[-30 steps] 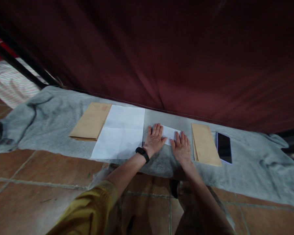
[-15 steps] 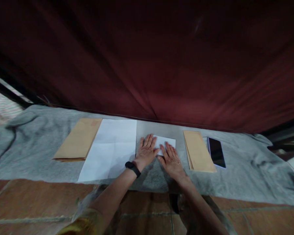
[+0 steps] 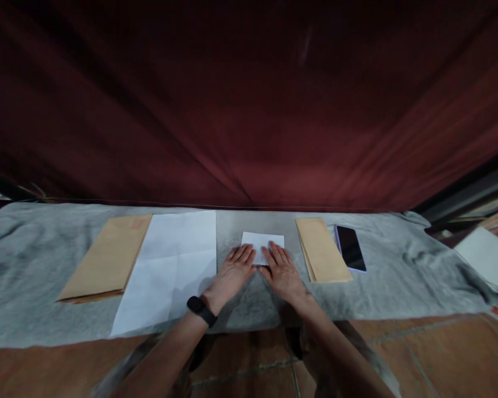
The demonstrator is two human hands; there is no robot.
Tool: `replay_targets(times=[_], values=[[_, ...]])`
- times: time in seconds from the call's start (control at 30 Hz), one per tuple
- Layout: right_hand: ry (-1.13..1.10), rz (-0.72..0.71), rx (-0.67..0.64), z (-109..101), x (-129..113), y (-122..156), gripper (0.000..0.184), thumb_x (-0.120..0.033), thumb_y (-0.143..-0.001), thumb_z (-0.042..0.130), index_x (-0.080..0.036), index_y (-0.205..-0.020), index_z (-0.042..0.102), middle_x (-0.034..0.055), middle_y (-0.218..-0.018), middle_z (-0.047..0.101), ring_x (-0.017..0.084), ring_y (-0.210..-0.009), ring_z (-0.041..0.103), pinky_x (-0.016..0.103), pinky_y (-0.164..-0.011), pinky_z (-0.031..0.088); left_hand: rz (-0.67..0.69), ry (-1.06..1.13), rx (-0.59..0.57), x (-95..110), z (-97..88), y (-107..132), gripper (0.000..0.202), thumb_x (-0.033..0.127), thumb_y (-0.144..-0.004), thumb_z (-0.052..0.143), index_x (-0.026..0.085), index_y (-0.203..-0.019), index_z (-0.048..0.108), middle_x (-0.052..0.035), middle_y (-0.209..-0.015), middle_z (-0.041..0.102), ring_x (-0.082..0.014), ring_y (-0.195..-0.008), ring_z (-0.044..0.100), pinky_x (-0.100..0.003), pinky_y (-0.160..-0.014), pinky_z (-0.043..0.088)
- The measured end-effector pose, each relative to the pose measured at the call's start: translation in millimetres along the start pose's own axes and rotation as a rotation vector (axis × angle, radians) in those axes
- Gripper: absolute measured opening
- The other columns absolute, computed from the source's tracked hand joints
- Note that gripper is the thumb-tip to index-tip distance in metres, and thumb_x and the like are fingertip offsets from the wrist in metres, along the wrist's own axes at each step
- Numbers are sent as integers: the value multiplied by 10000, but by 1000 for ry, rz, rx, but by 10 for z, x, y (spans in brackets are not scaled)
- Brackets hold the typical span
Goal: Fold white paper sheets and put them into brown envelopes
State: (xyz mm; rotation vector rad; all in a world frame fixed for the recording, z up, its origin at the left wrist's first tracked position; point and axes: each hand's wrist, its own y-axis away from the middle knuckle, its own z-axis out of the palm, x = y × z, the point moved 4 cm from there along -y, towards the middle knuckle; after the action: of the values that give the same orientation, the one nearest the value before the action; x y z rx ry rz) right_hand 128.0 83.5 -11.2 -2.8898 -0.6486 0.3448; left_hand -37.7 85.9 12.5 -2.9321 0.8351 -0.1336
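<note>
A small folded white paper lies on a grey cloth spread over the tiled floor. My left hand, with a black band on its wrist, lies flat and open on the paper's near left edge. My right hand rests flat beside it, fingers stretched over the paper's near right part. The two hands almost touch at the thumbs. Left of them lies a larger unfolded white sheet with crease lines.
A stack of brown envelopes lies at the far left, another brown stack to the right of my hands. A dark phone lies beside that. A dark red curtain hangs behind. White sheets lie at the right edge.
The view has swung to the right and tipped up. Both hands have slid back toward me on the folded paper, so more of its far part shows.
</note>
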Motion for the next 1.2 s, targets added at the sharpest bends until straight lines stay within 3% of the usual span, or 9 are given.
replay_targets(times=[0.17,0.33,0.53,0.63,0.73,0.87,1.0,1.1,1.2], values=[[-14,37,-4,-39,-42,-25,556,-438,-1018,457,-173,-1507,458,151,-1606,377,281,-1484,345,491,-1191,315,11,-36,-50,42,-52,-44,477,72,-927,420,162,-1368,579,-123,-1492,543,-246,-1389,501,-412,-1156,403],[-14,70,-5,-72,-72,-72,517,-384,-1007,476,-167,-1476,500,153,-1580,421,288,-1454,399,484,-1182,333,-13,31,-25,56,-149,-84,461,31,-908,412,153,-1306,611,-132,-1420,600,-248,-1334,547,-405,-1131,422],[-237,166,-16,-198,202,-162,393,-198,-969,475,-247,-1315,655,59,-1387,645,233,-1215,641,383,-1066,487,-4,148,47,-12,-321,-103,413,-3,-888,442,137,-1226,633,-131,-1278,678,-246,-1187,629,-399,-1081,452],[-483,260,64,-281,403,-194,314,-292,-972,504,-297,-1196,723,25,-1231,736,236,-1080,707,381,-980,546,-57,160,102,-121,-395,-86,449,-22,-854,465,146,-1234,636,-134,-1255,692,-262,-1138,654,-403,-1021,486],[-780,368,201,-338,535,-221,319,-474,-927,573,-262,-1073,761,44,-1077,780,261,-1028,714,424,-971,550,-191,244,174,-277,-460,-74,447,7,-870,455,189,-1225,658,-112,-1200,725,-255,-1056,686,-386,-964,503],[-1233,527,315,-335,547,-238,572,-561,-795,715,-225,-1255,663,83,-1194,737,253,-1141,665,433,-1052,499,-481,631,339,-473,-465,-71,295,229,-970,442,189,-1091,708,-77,-997,765,-228,-877,701,-337,-827,523],[-1585,643,148,-222,334,-225,602,-569,-731,781,-223,-1209,660,85,-1196,724,243,-1077,688,415,-985,539,-611,1288,401,-385,-266,-99,267,382,-889,573,170,-979,706,-59,-922,755,-210,-837,690,-307,-761,540],[-1684,601,13,-144,138,-226,525,-540,-711,800,-203,-1100,694,84,-1142,733,229,-947,710,381,-856,586,-690,1642,350,-185,-98,-100,310,414,-786,690,182,-992,693,-56,-955,752,-212,-859,698,-315,-745,564],[-1614,642,40,-105,116,-233,469,-516,-673,813,-196,-998,703,52,-916,742,188,-725,686,327,-678,595,-720,1759,336,-63,-47,-96,308,391,-715,756,191,-943,700,-51,-939,751,-200,-846,695,-300,-735,559]])
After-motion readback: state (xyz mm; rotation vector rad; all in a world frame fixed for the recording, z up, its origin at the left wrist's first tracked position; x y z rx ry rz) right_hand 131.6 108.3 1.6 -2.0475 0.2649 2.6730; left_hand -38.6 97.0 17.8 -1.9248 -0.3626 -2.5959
